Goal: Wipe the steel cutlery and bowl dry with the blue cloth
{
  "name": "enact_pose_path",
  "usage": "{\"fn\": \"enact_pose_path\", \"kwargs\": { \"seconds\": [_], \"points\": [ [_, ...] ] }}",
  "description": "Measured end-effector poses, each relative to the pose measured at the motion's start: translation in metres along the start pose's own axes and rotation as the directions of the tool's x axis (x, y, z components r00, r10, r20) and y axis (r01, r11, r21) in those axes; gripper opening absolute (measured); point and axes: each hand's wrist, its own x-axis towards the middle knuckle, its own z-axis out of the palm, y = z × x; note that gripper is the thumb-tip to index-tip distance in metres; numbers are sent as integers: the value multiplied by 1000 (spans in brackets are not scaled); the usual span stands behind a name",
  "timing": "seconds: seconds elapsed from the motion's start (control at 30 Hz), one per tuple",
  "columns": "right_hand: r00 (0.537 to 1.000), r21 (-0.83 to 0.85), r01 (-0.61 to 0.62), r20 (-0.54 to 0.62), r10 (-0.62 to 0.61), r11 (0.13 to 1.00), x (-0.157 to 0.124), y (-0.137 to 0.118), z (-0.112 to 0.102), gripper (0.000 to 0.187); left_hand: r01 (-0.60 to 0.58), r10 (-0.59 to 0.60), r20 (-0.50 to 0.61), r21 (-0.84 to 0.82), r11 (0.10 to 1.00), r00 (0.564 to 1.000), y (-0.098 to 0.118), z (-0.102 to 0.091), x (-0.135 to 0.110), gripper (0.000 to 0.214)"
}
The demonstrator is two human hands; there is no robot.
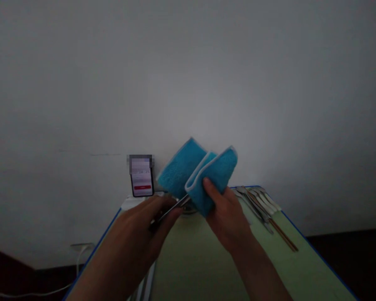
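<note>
My left hand (158,215) is closed on a slim, shiny metal utensil (172,209) that slants up to the right. Its far end disappears into a blue cloth (217,167) with pale edging, so I cannot tell what kind of utensil it is. The folded cloth is gripped by my right hand (224,213), the thumb lying on its near face. One flap of the fabric spreads out to the left, above my left fingers. Both hands are raised over the pale green table.
On the right side of the table (200,259) lie several metal utensils (253,202), white-handled pieces (266,200) and brown chopsticks (283,234). A phone (142,179) stands upright at the back left, near the wall (188,75). A white cable (50,294) hangs at the lower left.
</note>
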Motion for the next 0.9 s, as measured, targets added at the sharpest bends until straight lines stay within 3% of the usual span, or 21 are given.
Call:
{"fn": "enact_pose_path", "kwargs": {
  "seconds": [0.13, 0.27, 0.5, 0.73, 0.9],
  "points": [
    [1000, -79, -8, -4, 7, 997, -4, 13, 5, 28, 41, -40, 66, -10, 999, 997, 4, 2, 2, 23],
    [1000, 9, -24, 2, 24, 1000, 1, 6, 3, 26, 7, -3, 112, -30, 1000, 994, -2, 2, -2, 24],
    [976, 160, 140, -187, -109, 977, 16, -25, -15, 18, 8, 5, 267, -47, 999, 964, 1, 0, -11, 33],
    [931, 172, 297, -270, -245, 939, 19, -32, -23, 18, -7, 16, 243, -39, 999, 970, 5, 0, -8, 35],
    [950, 174, 231, -253, -183, 957, 13, -9, -5, 20, -25, 31, 163, -39, 999, 986, 7, 6, -2, 30]
  ]
}}
